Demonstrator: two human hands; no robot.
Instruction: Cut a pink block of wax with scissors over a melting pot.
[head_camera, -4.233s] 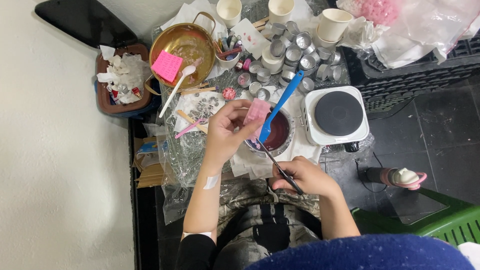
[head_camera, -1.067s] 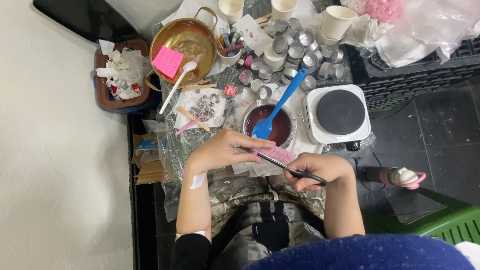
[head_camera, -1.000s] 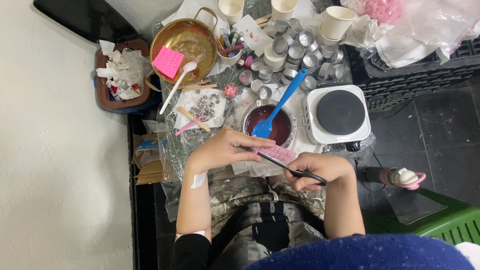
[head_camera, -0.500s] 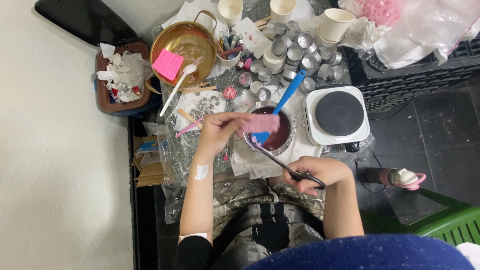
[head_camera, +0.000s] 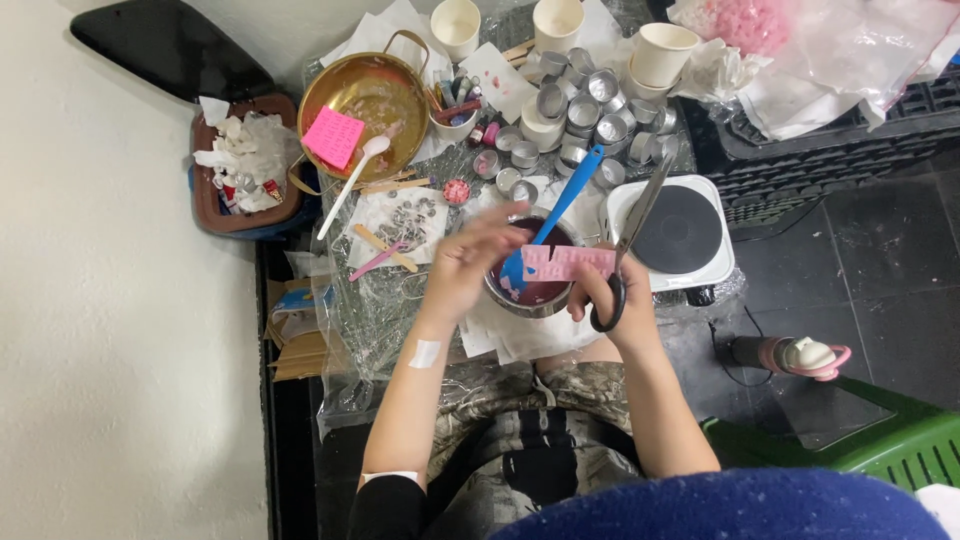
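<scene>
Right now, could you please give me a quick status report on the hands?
Left hand at the pink slab's left end. Right hand holds scissors and the slab, over the metal bowl. Blue spatula stands in the bowl.

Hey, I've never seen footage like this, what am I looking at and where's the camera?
The camera sits on a person's head and looks straight down at their own two bare hands; there is no machine. The right hand holds scissors and a pink slab over a metal bowl of dark red liquid with a blue spatula in it. The left hand touches the slab's other end. Around them lie small metal cups, a gold pan, paper cups and a white hotplate.
</scene>
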